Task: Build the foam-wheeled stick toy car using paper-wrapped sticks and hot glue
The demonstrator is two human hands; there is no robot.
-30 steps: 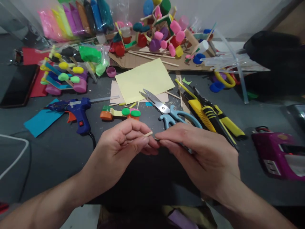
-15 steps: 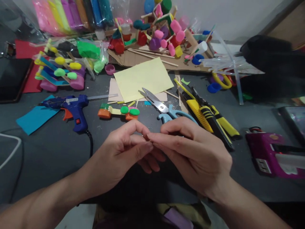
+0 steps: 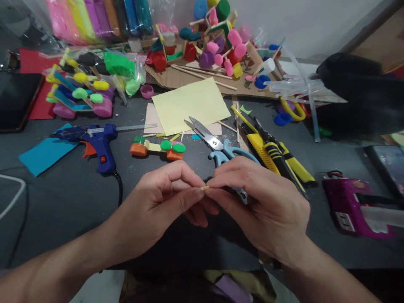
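My left hand point(image 3: 164, 202) and my right hand point(image 3: 261, 202) meet fingertip to fingertip above the dark table point(image 3: 63, 198). Both are closed in a pinch on a thin wooden stick point(image 3: 205, 187), of which only a short tip shows between the fingers. Just beyond the hands lie blue-handled scissors point(image 3: 217, 147) with the blades apart. A small model of coloured foam and sticks point(image 3: 158, 148) lies to their left.
A blue glue gun point(image 3: 94, 141) lies at the left on its cord. Yellow paper point(image 3: 189, 105), yellow-black cutters point(image 3: 277, 155), a purple device point(image 3: 360, 206), a phone point(image 3: 15, 101), clear glue sticks point(image 3: 299, 84) and piles of colourful foam models point(image 3: 214, 46) crowd the back.
The hands closed together and hid the stick, then drew slightly apart so its tip shows again. The view shifted a little.
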